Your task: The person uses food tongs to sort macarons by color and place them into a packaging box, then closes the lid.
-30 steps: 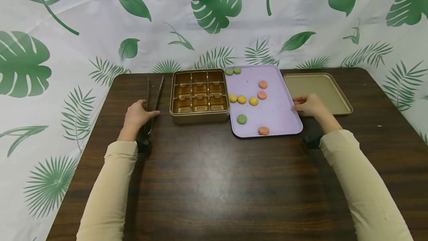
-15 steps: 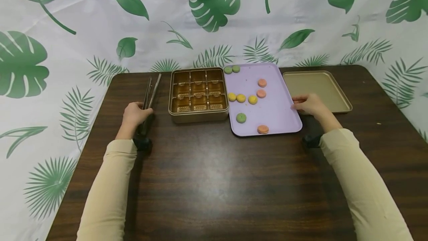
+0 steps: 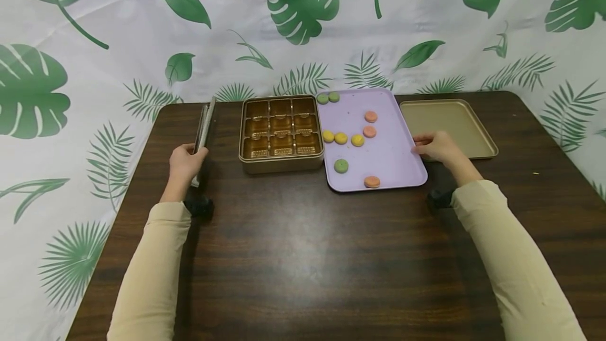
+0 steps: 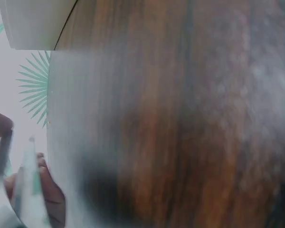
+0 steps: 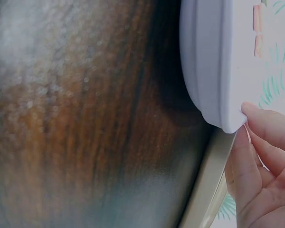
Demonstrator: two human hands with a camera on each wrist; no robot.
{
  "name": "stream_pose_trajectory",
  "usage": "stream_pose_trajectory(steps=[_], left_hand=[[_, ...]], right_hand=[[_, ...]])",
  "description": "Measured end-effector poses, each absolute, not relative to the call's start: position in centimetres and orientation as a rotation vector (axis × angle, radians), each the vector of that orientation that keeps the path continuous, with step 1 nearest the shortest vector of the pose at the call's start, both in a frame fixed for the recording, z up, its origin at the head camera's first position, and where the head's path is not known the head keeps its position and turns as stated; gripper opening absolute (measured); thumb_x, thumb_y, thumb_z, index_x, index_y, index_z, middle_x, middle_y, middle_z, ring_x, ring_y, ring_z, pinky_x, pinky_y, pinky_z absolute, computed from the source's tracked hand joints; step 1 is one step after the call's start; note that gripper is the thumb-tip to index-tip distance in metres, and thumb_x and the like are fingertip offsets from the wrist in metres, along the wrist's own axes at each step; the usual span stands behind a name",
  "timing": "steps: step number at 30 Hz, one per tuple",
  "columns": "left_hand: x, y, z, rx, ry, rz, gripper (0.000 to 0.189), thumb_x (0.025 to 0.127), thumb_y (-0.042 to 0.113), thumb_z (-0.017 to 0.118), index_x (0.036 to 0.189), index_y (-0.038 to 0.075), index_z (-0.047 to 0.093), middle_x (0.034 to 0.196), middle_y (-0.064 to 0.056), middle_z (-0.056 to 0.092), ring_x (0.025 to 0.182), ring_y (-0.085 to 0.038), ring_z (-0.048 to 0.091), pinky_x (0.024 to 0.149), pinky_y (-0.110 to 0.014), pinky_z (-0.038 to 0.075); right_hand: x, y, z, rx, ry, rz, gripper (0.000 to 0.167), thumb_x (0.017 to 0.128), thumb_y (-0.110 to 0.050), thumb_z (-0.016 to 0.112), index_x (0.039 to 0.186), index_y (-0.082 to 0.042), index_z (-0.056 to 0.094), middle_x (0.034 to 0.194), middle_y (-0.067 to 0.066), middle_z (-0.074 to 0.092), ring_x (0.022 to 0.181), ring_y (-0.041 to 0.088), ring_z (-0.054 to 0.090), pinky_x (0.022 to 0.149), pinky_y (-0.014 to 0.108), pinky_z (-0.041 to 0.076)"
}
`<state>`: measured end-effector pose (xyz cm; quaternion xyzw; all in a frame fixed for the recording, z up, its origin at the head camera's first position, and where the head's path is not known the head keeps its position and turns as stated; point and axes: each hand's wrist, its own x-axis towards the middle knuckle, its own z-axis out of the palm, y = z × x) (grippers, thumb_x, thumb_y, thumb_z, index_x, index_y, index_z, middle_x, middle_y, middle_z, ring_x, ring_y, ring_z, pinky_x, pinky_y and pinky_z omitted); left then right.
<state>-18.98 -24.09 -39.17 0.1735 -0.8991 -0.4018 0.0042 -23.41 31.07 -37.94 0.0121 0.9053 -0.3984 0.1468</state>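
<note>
In the head view, my left hand (image 3: 185,163) holds a pair of metal tongs (image 3: 206,125) upright at the table's left side, arms close together. The left wrist view shows the tongs (image 4: 27,190) blurred between thumb and fingers. My right hand (image 3: 437,146) pinches the right rim of a lilac tray (image 3: 393,159); the right wrist view has thumb and fingertips on the tray's edge (image 5: 211,61). Several macarons lie on the tray: green (image 3: 341,166), yellow (image 3: 357,140) and pink (image 3: 371,117). Left of it stands a gold box (image 3: 284,166) with a brown divided insert.
A shallow gold tray or lid (image 3: 452,125) lies at the right, partly behind my right hand. The dark wooden table (image 3: 303,257) stretches toward me. A leaf-printed white cloth (image 3: 303,62) hangs behind the table.
My left hand has shifted slightly left and raised the tongs from the table, and their spread arms have come together. The right hand stays at the lilac tray's rim.
</note>
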Motion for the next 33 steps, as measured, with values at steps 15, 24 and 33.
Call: stream_pose_trajectory(steps=[15, 24, 33], left_hand=[[-18.1, -21.5, -34.8, 0.166, -2.699, -1.278, 0.061, 0.094, 0.045, 0.055, 0.139, 0.005, 0.049, 0.124, -0.022, 0.060, 0.103, -0.031, 0.058, 0.083, -0.036, 0.044], [-16.9, -17.6, -33.0, -0.103, -2.818, -1.293, 0.054, 0.092, 0.034, 0.063, 0.137, 0.006, 0.052, 0.127, -0.019, 0.059, 0.110, -0.035, 0.059, 0.088, -0.048, 0.049], [-16.1, -14.3, -33.0, -0.277, -2.909, -1.305, 0.052, 0.085, 0.028, 0.072, 0.132, 0.010, 0.058, 0.120, -0.013, 0.062, 0.101, -0.028, 0.062, 0.081, -0.042, 0.051]], right_hand=[[-23.6, 31.6, -38.2, 0.039, 2.571, -1.164, 0.050, 0.088, -0.005, 0.064, 0.125, 0.022, 0.046, 0.071, -0.020, 0.054, 0.063, -0.011, 0.050, 0.060, 0.008, 0.047], [-23.7, 31.5, -38.2, 0.037, 2.545, -1.185, 0.051, 0.088, -0.004, 0.063, 0.127, 0.023, 0.044, 0.072, -0.019, 0.055, 0.063, -0.011, 0.051, 0.061, 0.008, 0.047], [-23.8, 31.6, -38.3, 0.019, 2.541, -1.207, 0.051, 0.088, -0.003, 0.063, 0.126, 0.025, 0.043, 0.069, -0.021, 0.054, 0.063, -0.010, 0.050, 0.060, 0.008, 0.047]])
